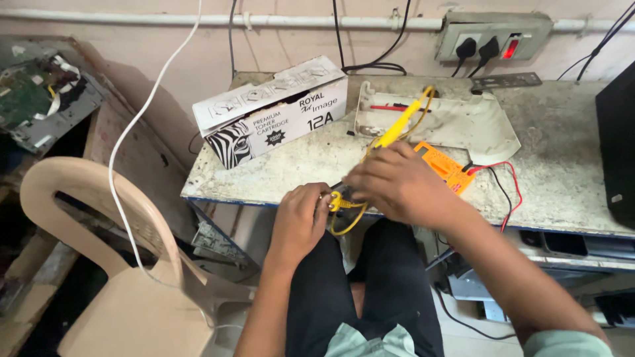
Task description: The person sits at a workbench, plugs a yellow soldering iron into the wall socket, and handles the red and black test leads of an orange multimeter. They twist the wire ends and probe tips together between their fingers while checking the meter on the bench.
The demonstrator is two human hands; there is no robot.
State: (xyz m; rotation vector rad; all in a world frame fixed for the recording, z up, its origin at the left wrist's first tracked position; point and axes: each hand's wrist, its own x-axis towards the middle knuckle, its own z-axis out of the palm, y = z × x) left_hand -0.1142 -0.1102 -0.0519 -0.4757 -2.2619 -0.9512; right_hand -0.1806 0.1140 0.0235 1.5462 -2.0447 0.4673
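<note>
1. Left hand (pixel 301 215): grip pinched tight on a yellow wire bundle (pixel 342 210) at the front edge of the worktop (pixel 562 178). Loop hanging past the edge, over the lap.
2. Right hand (pixel 397 185): grip wrapped round a yellow probe (pixel 400 125), tip aimed up toward the white plastic cover (pixel 456 122). Fingers partly over the bundle too; exact contact point hidden.
3. Orange meter (pixel 444 166) flat on the worktop, just beside the right hand, half covered by it. Red lead (pixel 512 192) and a black lead running off its right side and drooping over the edge.
4. Risk: snagged lead. Drooping leads plus a moving right forearm could likely drag the meter off the edge.
5. Risk: probe slip. Pinch and probe very close together; a slip could likely jab the left fingertips or bridge two wires.
6. Risk: live contact. Wall socket (pixel 493 36) with plugs in and a red switch lit; cannot tell whether the bundle is powered. If so, bare-hand hold is a shock hazard.
7. Risk: clutter. Cardboard box (pixel 271 112) and white cover near the working spot; a wide elbow swing could likely knock either.
8. White cable (pixel 132 132) hanging over the plastic chair (pixel 99 264) at left; possible snag on standing up.
</note>
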